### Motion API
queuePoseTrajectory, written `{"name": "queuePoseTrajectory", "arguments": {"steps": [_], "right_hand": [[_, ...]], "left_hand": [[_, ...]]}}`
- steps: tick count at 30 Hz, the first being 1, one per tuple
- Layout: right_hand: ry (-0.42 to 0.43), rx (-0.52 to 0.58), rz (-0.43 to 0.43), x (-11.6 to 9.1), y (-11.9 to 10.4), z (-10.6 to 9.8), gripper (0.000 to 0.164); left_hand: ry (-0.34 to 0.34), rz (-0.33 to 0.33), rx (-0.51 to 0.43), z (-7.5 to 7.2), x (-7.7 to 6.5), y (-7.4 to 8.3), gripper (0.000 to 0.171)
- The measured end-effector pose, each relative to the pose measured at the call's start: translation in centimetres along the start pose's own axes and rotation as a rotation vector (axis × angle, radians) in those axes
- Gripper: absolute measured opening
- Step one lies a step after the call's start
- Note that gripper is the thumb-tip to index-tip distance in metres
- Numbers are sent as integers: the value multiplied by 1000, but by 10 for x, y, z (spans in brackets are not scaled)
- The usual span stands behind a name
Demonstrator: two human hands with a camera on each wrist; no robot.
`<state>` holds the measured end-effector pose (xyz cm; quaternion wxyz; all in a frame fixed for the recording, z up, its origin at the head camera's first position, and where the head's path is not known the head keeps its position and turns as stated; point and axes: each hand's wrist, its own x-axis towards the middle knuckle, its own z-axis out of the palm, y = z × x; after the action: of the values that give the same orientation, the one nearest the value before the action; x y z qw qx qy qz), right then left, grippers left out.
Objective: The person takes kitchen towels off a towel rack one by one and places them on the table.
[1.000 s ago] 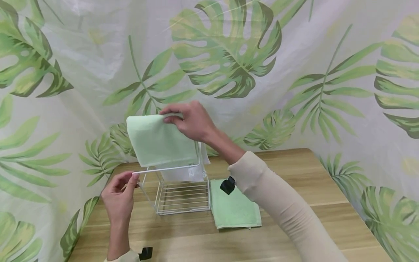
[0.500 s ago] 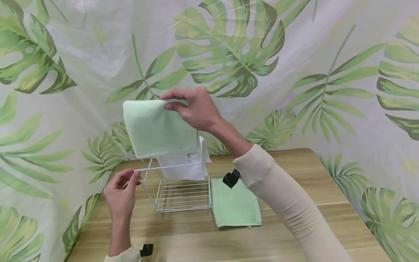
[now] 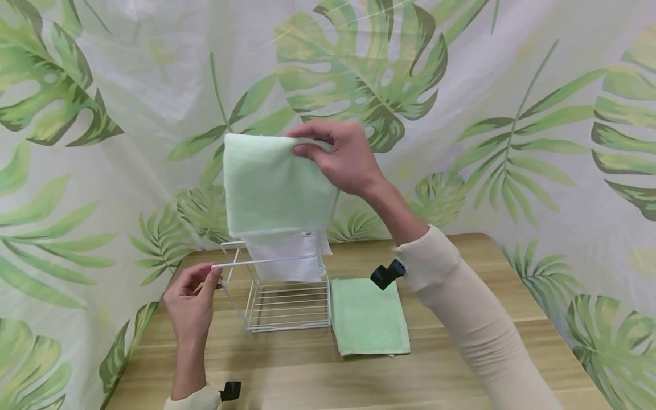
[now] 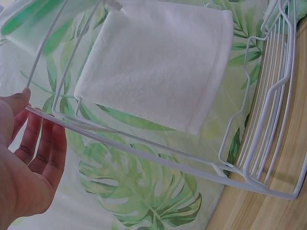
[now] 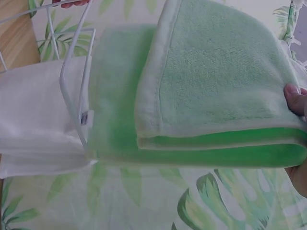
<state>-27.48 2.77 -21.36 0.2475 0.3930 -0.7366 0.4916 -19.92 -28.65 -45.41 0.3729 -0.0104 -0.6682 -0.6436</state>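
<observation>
My right hand (image 3: 340,156) pinches the top edge of a folded pale green towel (image 3: 277,188), which hangs above a white wire rack (image 3: 289,328). In the right wrist view, the green towel (image 5: 220,81) is doubled over, its layers parted at the lower side; only part of my right hand (image 5: 296,105) shows. My left hand (image 3: 191,302) holds the rack's near left upper corner between thumb and fingers. A white towel (image 3: 287,265) hangs over the rack's far rail, its top partly hidden by the green one. The left wrist view shows this white towel (image 4: 158,62) through the wires.
Another folded green towel (image 3: 370,324) lies on the wooden table (image 3: 461,296), against the right side of the rack. A leaf-patterned curtain (image 3: 512,142) hangs close behind the table.
My right hand has risen and moved right, lifting the green towel higher above the rack and showing more of the upper rails. My left hand stays at the rack's corner.
</observation>
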Motion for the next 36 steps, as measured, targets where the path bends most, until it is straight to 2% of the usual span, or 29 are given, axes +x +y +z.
{"name": "queuePoseTrajectory", "arguments": {"steps": [18,25,30,36], "right_hand": [[71,-143,56,-41,21,-75,18],[87,-175,113,-61,20,-105,19],[90,-241,143,-77,20,-126,18],[51,-333,152,-100,31,-144,19]], "left_hand": [[-3,12,26,-1,0,3,20],[9,7,-8,-2,-1,3,20],[8,17,-11,-1,0,2,20],[7,21,-15,0,0,3,19]]}}
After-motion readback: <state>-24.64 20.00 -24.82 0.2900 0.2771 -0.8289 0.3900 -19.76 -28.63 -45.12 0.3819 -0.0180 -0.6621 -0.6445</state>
